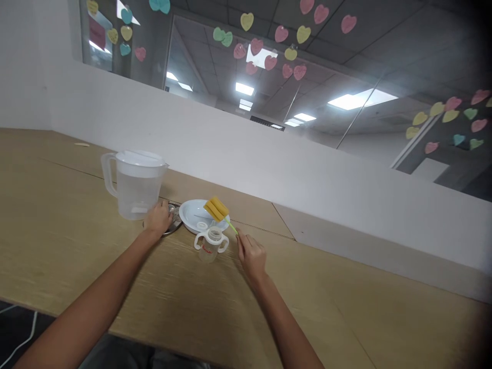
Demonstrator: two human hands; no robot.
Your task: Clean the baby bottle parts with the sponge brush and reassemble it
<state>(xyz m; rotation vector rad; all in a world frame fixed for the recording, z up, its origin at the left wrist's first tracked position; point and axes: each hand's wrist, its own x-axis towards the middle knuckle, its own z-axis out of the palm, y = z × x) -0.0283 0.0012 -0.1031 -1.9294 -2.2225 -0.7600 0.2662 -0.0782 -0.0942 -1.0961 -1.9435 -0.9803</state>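
A long wood-grain surface (230, 292) beneath everything. Toward its far edge, a lidded plastic pitcher (135, 195) of clear liquid, and close by, a shallow white plate (190, 211) carrying a small translucent ring (202, 226). Just in front of the plate, a two-handled baby bottle (210, 246) with red lettering, contents too faint to tell. Over the plate, a yellow sponge brush (216, 209), its thin green handle reaching the right hand (251, 256), fingers (241, 241) half curled, grip unclear. Left hand (157, 218) curled against a round metal dish (175, 219), hold unclear.
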